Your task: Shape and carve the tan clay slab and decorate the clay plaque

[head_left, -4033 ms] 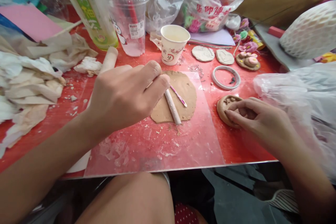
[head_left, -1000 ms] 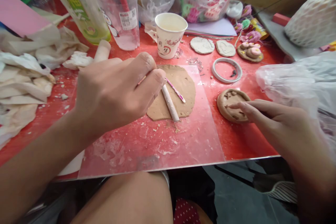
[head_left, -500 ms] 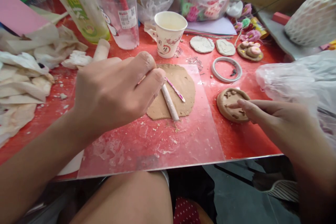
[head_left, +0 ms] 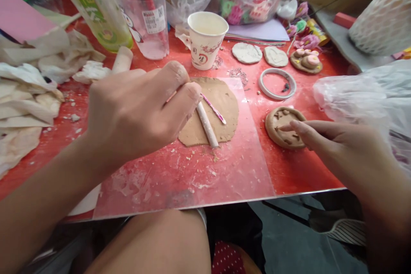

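Observation:
My left hand [head_left: 144, 107] is closed above a flat brown clay slab [head_left: 224, 94], fingertips pressed together; what they hold, if anything, is hidden. From beneath those fingers a pale stick [head_left: 207, 124] slants across the slab, beside a thin pink-and-white tool [head_left: 214, 109]. To the right, my right hand [head_left: 340, 145] reaches over a round, rimmed brown clay dish [head_left: 269, 130]. Its thumb and index finger pinch a small piece of clay [head_left: 280, 129] inside the dish. Other little clay bits lie on the dish floor.
A clear plastic sheet [head_left: 192, 184] covers part of the red table. Behind it stand a paper cup [head_left: 207, 47], a plastic cup [head_left: 149, 21] and a green-labelled bottle [head_left: 96, 8]. A tape ring [head_left: 262, 83] and flat clay discs [head_left: 247, 53] lie right; crumpled tissues [head_left: 28, 98] are left.

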The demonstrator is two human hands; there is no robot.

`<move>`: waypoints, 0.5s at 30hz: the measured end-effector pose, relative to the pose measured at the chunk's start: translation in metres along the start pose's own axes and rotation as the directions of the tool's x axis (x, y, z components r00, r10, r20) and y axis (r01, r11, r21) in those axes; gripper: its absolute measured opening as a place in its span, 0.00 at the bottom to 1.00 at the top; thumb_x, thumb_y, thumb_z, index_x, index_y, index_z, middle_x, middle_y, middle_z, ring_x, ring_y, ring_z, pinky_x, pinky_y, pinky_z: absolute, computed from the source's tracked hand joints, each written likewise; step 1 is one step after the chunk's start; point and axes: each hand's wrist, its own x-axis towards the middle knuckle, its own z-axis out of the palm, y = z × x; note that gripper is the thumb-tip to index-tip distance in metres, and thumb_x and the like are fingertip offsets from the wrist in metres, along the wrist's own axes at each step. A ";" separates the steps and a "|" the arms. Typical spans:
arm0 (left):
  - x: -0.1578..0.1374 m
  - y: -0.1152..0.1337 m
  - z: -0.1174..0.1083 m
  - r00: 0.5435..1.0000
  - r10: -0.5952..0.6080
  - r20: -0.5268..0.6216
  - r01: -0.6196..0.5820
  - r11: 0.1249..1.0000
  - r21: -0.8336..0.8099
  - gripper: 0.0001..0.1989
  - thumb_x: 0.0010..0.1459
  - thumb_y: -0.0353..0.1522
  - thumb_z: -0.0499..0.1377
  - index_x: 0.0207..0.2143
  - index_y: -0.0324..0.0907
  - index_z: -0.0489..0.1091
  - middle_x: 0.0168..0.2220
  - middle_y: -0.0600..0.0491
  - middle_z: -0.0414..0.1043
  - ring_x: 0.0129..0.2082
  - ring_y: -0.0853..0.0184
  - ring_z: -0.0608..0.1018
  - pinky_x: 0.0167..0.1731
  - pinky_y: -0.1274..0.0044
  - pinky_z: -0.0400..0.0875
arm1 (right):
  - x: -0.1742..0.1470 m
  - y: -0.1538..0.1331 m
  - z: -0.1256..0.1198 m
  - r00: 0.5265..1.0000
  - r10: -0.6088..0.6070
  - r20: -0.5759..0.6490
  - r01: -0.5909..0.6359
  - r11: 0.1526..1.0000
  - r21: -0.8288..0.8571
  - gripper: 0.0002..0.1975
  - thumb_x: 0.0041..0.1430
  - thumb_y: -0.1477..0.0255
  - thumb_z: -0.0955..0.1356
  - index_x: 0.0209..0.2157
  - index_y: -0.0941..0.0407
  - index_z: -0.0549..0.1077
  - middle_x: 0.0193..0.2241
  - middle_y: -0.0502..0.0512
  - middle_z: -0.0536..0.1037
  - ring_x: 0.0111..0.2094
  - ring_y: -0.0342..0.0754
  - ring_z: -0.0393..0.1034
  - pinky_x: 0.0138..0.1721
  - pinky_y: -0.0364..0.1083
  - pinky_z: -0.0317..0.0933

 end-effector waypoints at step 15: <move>0.000 0.000 -0.001 0.999 0.048 -0.015 -0.046 0.988 0.145 0.12 0.59 0.31 0.47 0.41 0.45 0.67 0.33 0.57 0.72 0.35 0.63 0.80 0.29 0.68 0.76 | 0.001 -0.003 0.003 0.998 -0.056 0.010 0.056 0.998 -0.005 0.21 0.46 0.53 0.62 0.29 0.53 0.78 0.22 0.53 0.77 0.22 0.48 0.68 0.23 0.45 0.55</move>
